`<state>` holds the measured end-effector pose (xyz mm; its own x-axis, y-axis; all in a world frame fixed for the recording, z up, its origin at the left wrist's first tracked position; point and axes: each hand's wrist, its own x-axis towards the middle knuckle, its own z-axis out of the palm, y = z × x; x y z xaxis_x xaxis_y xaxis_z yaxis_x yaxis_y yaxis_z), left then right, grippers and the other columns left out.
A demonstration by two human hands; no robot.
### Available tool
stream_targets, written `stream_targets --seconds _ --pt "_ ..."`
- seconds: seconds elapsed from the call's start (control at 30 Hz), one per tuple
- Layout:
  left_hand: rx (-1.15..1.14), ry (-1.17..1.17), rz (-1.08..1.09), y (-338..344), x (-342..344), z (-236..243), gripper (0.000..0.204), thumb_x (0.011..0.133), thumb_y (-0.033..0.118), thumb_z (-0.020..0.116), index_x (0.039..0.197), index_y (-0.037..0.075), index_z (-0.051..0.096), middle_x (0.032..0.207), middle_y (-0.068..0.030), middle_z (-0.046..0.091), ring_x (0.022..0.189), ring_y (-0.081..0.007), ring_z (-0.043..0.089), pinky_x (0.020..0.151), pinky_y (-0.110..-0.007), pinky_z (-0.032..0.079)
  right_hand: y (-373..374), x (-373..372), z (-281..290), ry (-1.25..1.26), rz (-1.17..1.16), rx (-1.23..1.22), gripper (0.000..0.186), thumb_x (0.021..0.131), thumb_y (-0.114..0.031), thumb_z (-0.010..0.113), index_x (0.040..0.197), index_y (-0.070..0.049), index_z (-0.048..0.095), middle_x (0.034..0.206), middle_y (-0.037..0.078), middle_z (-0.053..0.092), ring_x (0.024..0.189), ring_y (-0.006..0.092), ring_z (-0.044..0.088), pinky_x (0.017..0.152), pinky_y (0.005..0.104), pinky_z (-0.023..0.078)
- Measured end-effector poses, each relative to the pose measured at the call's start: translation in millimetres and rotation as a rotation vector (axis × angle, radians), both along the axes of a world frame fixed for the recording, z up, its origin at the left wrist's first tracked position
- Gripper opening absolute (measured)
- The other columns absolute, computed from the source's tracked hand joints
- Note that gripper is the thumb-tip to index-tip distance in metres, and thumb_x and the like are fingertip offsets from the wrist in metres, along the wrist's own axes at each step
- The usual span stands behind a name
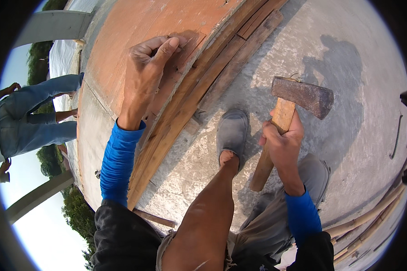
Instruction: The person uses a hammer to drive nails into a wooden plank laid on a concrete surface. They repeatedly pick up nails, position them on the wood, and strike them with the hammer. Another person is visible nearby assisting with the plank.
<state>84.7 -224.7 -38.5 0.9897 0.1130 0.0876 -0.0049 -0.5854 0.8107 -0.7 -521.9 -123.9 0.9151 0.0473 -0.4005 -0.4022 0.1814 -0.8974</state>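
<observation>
In my right hand [282, 144] is a hammer [272, 156], gripped partway up its wooden handle. Its heavy, rusty head widens toward one end and is raised above the concrete floor. My left hand [156, 56] is closed, thumb against bent fingers, at the edge of an orange-faced board [135, 34]. Whatever may be between those fingertips is too small or hidden to make out. Long wooden planks [178, 113] run along the board's edge, just right of my left hand.
My shoes stand on the concrete floor [185, 167]. A bent metal rod [395, 137] lies at the right, above several wooden poles [371, 217]. A short wood strip [153, 218] lies near my left elbow. Another person in jeans [45, 104] stands beyond the board, between concrete beams [54, 25].
</observation>
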Motion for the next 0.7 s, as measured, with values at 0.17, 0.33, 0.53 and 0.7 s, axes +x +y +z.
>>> stream_targets --seconds 0.17,0.33,0.53,0.7 --pt "0.008 -0.091 -0.011 -1 0 -12 0.028 0.102 0.028 0.076 0.102 0.002 0.083 0.083 -0.0048 0.077 0.077 -0.0103 0.069 0.070 -0.026 0.055 -3 -3 -4 0.020 0.036 -0.067 0.034 0.088 0.003 0.065 0.121 0.005 0.058 0.091 0.008 0.064 0.059 0.0090 0.062 0.049 0.0262 0.054" --pt "-0.002 -0.217 0.043 -3 -2 -18 0.026 0.102 0.025 0.075 0.097 0.001 0.083 0.079 -0.0047 0.075 0.071 -0.0103 0.066 0.063 -0.027 0.053 -4 -4 -7 -0.067 0.097 -0.123 0.028 0.090 0.001 0.064 0.117 0.004 0.057 0.080 0.008 0.064 0.054 0.0128 0.061 0.051 0.0279 0.049" --pt "-0.048 -0.221 -0.002 -2 -3 -21 0.023 0.100 0.021 0.077 0.098 -0.001 0.082 0.085 -0.0078 0.079 0.072 -0.0137 0.069 0.064 -0.029 0.055 9 8 18 -0.031 0.135 -0.170 0.033 0.092 -0.002 0.062 0.124 0.006 0.056 0.082 0.008 0.063 0.059 0.0117 0.061 0.054 0.0282 0.050" --pt "0.082 -0.277 -0.024 2 -4 -24 0.019 0.098 0.019 0.077 0.101 0.000 0.081 0.089 -0.0140 0.079 0.073 -0.0238 0.073 0.066 -0.034 0.057 11 35 62 -0.152 0.315 -0.178 0.050 0.098 -0.013 0.069 0.140 0.006 0.050 0.085 0.007 0.062 0.059 0.0111 0.060 0.052 0.0275 0.052"
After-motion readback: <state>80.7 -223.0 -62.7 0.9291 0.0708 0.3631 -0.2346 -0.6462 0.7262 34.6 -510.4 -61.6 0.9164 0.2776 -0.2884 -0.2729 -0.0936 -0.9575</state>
